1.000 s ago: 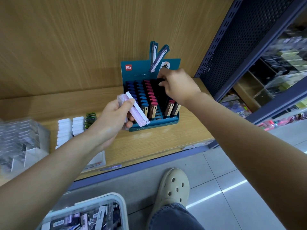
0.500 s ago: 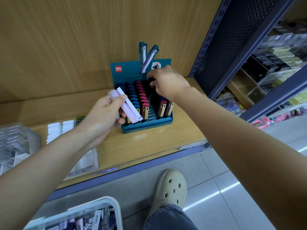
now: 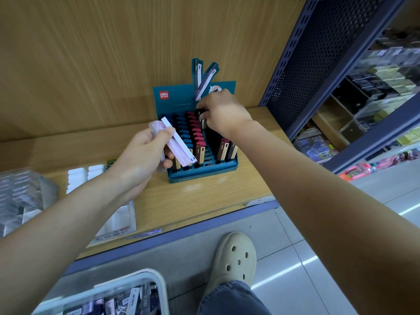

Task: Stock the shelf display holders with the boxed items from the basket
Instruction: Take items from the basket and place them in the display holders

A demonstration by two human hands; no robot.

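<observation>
A person's right hand [image 3: 223, 114], reaching in from the right of the frame, pinched the top of a black box [image 3: 200, 112] with curled fingertips at the back of a teal holder [image 3: 204, 173] near the centre of the picture. The left hand [image 3: 141, 155], just left of centre, gripped a few slim pink boxes [image 3: 179, 143], thumb over the top and fingers curled beneath, their lower ends hanging over the holder's front left corner. How many boxes it held could not be told.

The holder stood on a wooden shelf [image 3: 216, 196], its blue, red and black rows mostly filled, with open slots showing along the front. More boxed stock lay in a white-rimmed basket [image 3: 163, 289] on the floor at the bottom of the frame, left of centre.

The boxes looked light and stiff, thin card with a smooth face that could slip through a loose grip and dent at the corners if squeezed. A pinch across the narrow edges near the upper end seemed the soundest hold, leaving the lower end free to find a slot. With neighbours packed tight, a box pushed in at a tilt risked snagging on them.
</observation>
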